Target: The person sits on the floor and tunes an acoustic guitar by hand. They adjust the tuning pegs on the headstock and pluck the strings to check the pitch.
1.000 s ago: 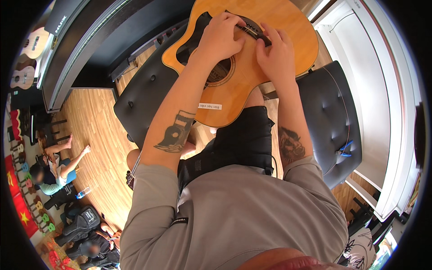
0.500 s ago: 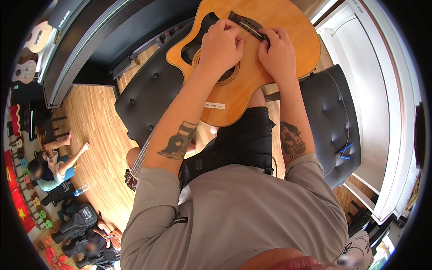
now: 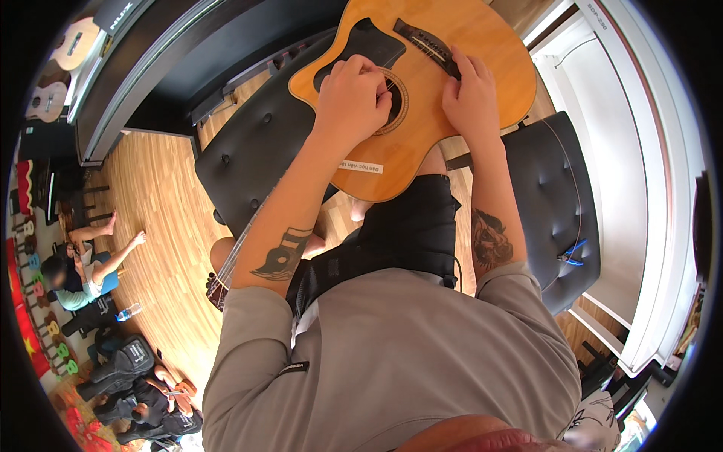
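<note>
An acoustic guitar (image 3: 497,45) with a honey-coloured top lies across my lap, its neck running under my left forearm to the headstock (image 3: 216,291). Over the edge of the soundhole (image 3: 398,96), my left hand (image 3: 352,98) is closed, fingers curled inward; whatever they pinch is hidden. My right hand (image 3: 473,94) rests at the near end of the dark bridge (image 3: 425,47), fingers stretched out and touching it. Short strings show at the bridge. A black pickguard (image 3: 376,47) lies beyond my left hand.
On the black padded bench (image 3: 542,173) at right are blue-handled pliers (image 3: 575,254) and a long thin wire. Another black bench (image 3: 245,151) sits at left. Two people sit on the far-left floor side, near a water bottle (image 3: 129,311) and black bags (image 3: 120,365).
My left hand has moved from beside the bridge back over the soundhole. My right hand's fingers have straightened at the bridge's end. The guitar has shifted slightly.
</note>
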Tool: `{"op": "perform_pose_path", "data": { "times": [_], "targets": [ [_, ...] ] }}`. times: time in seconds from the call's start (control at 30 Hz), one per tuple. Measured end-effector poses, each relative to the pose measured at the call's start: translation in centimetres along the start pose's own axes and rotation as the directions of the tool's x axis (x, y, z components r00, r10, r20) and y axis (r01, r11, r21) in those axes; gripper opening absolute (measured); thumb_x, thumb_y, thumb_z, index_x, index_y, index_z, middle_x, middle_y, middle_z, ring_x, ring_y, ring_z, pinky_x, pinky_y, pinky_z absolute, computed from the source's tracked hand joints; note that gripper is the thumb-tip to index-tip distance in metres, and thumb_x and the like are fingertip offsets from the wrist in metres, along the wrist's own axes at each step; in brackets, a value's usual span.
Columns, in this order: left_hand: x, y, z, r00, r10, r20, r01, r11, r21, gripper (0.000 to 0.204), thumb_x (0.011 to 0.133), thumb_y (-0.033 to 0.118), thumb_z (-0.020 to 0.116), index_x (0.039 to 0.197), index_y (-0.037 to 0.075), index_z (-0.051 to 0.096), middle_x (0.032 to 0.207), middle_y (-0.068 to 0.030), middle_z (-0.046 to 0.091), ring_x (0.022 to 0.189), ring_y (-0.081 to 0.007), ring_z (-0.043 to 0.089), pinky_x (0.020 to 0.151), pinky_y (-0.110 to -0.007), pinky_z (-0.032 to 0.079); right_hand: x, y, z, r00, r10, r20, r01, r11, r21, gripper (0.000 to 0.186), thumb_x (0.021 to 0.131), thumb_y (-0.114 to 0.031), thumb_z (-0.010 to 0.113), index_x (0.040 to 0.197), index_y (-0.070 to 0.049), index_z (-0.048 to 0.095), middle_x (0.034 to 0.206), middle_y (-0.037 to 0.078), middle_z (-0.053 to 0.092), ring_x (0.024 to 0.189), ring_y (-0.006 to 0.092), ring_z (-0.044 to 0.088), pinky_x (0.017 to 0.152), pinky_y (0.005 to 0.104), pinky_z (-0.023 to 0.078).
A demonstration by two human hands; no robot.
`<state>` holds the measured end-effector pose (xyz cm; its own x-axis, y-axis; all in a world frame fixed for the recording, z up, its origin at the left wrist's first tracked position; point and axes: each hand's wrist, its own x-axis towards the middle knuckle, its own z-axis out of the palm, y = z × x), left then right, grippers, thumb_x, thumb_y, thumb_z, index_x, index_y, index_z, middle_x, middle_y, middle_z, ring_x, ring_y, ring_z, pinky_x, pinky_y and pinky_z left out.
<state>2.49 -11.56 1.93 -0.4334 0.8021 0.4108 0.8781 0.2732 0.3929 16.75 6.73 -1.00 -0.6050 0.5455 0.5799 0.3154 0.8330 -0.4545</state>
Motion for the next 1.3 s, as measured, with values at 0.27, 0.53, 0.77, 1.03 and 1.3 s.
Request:
{"op": "perform_pose_path", "data": {
  "times": [0.27,0.53,0.77,1.03,1.3],
  "targets": [
    [-5.5,-0.4,-4.6,0.976,-0.177,0.126,0.191,0.976,-0.104,0.014,0.084,0.013,0.078,0.083,0.002,0.068,0.099,-0.0104,0.066,0.093,-0.0324,0.068,0.083,-0.041,0.056,-5.4,-8.4,-3.9,0.909,0.165,0.384,-0.313,0.877,0.364,0.020,0.091,-0.009,0.072,0.109,0.001,0.074,0.111,0.018,0.071,0.090,0.0345,0.072,0.078,0.0414,0.059],
    [-12.3,-1.9,-9.3,0.962,-0.239,0.134,0.265,0.935,-0.234,0.011,0.086,0.008,0.077,0.086,-0.001,0.070,0.088,-0.0122,0.070,0.076,-0.0233,0.073,0.071,-0.034,0.058,-13.1,-14.4,-3.4,0.809,-0.268,0.524,-0.020,0.877,0.481,0.027,0.090,-0.027,0.081,0.099,-0.003,0.076,0.100,0.012,0.070,0.078,0.0316,0.073,0.071,0.0396,0.058],
    [-18.8,-1.4,-13.1,0.844,-0.444,0.300,0.534,0.745,-0.401,0.016,0.093,0.012,0.076,0.090,-0.002,0.069,0.074,-0.0119,0.074,0.064,-0.0151,0.074,0.063,-0.028,0.056,-13.9,-19.0,-2.6,0.708,-0.322,0.628,-0.178,0.780,0.601,0.019,0.090,-0.019,0.080,0.095,-0.003,0.071,0.098,0.010,0.070,0.070,0.0264,0.070,0.066,0.0372,0.057],
    [-25.8,-0.2,-17.3,0.811,-0.485,0.327,0.580,0.738,-0.346,0.017,0.094,0.015,0.076,0.091,0.001,0.069,0.070,-0.0101,0.072,0.059,-0.0146,0.072,0.054,-0.029,0.051,-12.9,-23.7,-2.1,0.816,-0.561,0.137,0.323,0.639,0.698,0.019,0.083,-0.007,0.081,0.099,-0.004,0.071,0.105,0.009,0.071,0.090,0.0284,0.068,0.077,0.0395,0.055],
    [-32.8,-1.3,-18.9,0.866,-0.479,0.141,0.492,0.771,-0.405,0.014,0.093,0.015,0.078,0.093,0.003,0.072,0.074,-0.0088,0.074,0.067,-0.0166,0.073,0.060,-0.031,0.052,-14.5,-26.5,0.6,0.571,-0.747,0.341,0.424,0.624,0.656,0.019,0.089,-0.021,0.081,0.102,-0.008,0.076,0.088,0.004,0.071,0.080,0.0233,0.069,0.080,0.0393,0.048]
  ]
}}
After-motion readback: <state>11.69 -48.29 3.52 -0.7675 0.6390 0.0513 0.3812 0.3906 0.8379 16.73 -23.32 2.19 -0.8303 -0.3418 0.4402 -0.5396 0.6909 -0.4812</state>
